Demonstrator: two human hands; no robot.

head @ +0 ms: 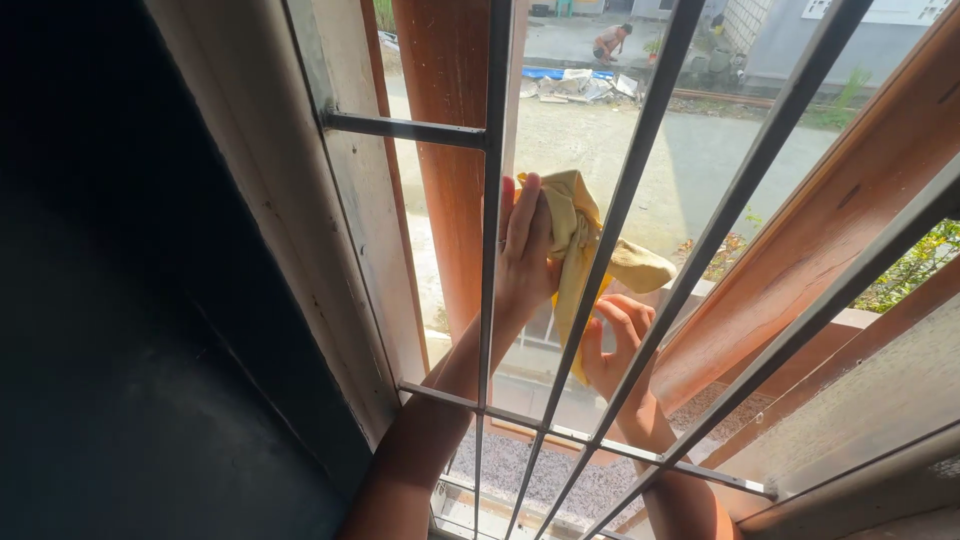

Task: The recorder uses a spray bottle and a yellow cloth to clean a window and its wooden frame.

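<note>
Nearest you, at about 7 o'clock in the head view, your left forearm passes out between the grey window bars (492, 230), with your right forearm beside it at 5 o'clock. Both hands are outside the grille, near the centre of the view.

Your left hand (527, 245) is curled shut around the upper bunch of the yellow cloth (580, 240), fingers pointing toward 12 o'clock, just beside the orange-brown wooden frame post (445, 150). Whether the cloth touches the post, I cannot tell.

Your right hand (615, 345) sits at 4 o'clock from the left, fingers bent and half closed around the cloth's hanging lower tail; thumb and fingers look to be pinching it lightly.

The risk I judge greatest: the cloth hangs outside over a drop to the gravel and street below. If either grasp loosens while you shift hands, it could fall beyond reach. Your wrists are also hemmed by bars, so a quick pull inward could knock them against metal.
</note>
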